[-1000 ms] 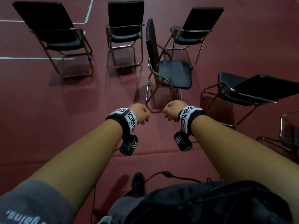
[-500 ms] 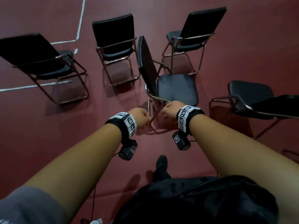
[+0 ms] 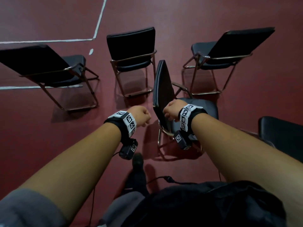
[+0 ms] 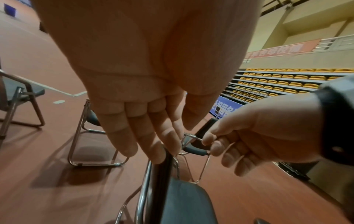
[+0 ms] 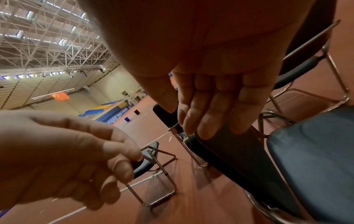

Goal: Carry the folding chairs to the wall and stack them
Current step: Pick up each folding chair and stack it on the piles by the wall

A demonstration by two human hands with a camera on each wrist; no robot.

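Several black folding chairs with metal frames stand unfolded on the red floor. The nearest chair (image 3: 200,108) turns its backrest (image 3: 162,92) edge-on to me. My right hand (image 3: 171,110) hovers over the backrest's near top edge; in the right wrist view its fingers (image 5: 208,121) hang loosely just above the backrest (image 5: 229,151), and contact is unclear. My left hand (image 3: 141,116) is to the left of the backrest, apart from it, with relaxed fingers (image 4: 145,136) holding nothing. The backrest edge (image 4: 162,181) lies just below them.
Three more chairs stand beyond: left (image 3: 49,66), middle (image 3: 131,49), right (image 3: 229,49). Another chair (image 3: 282,133) is close at my right. White court lines (image 3: 98,22) cross the floor. A cable (image 3: 167,178) and my foot (image 3: 137,161) are below my arms.
I have stepped closer: the chairs have slid down and grown in view. My right hand now sits over the nearest chair's backrest. Both hands still hold nothing.
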